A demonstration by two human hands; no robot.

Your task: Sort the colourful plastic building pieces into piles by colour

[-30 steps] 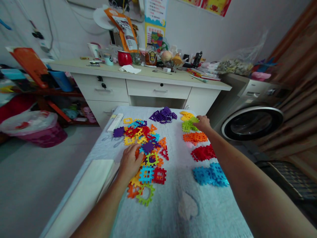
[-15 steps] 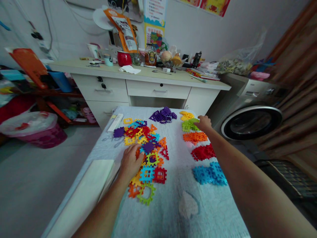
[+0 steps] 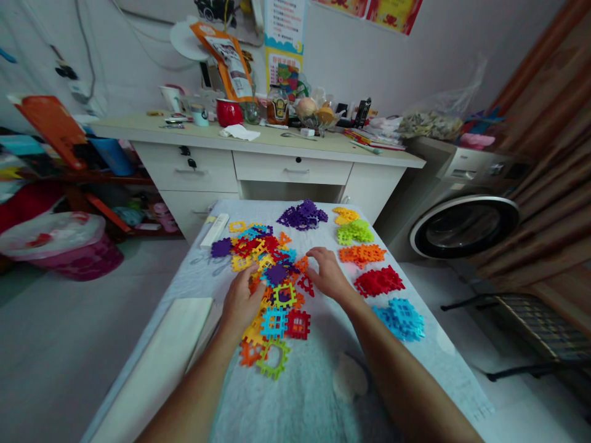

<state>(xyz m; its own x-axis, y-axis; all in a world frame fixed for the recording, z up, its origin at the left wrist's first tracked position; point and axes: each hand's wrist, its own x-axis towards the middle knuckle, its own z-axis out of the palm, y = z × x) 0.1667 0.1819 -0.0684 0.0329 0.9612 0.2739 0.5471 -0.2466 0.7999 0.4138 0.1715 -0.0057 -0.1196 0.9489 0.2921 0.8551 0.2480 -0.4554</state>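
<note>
A mixed pile of plastic interlocking pieces, among them a purple piece (image 3: pixel 277 274), a lime square frame (image 3: pixel 284 296), a blue window piece (image 3: pixel 274 322) and a red window piece (image 3: pixel 298 324), lies mid-table. My left hand (image 3: pixel 241 298) rests at the pile's left edge, thumb apart from the fingers, touching orange and yellow pieces. At the opposite edge is my right hand (image 3: pixel 329 274), open, its fingertips by an orange piece (image 3: pixel 301 264) and a red triangle (image 3: pixel 305 285). Single-colour heaps stand apart: purple (image 3: pixel 303 215), yellow (image 3: pixel 345 215), green (image 3: pixel 355 232), orange (image 3: pixel 362 254), red (image 3: pixel 379 281), blue (image 3: pixel 401 319).
A pale cloth covers the table (image 3: pixel 314 394). A white box (image 3: pixel 215 231) lies at its far left, and a long white panel (image 3: pixel 157 363) runs along the left side. Beyond stand a cluttered desk (image 3: pixel 295 144), a washing machine (image 3: pixel 462 209) and a pink bin (image 3: pixel 69 252).
My right hand has moved from the green heap back left to the mixed pile's right edge. The left hand has hardly moved.
</note>
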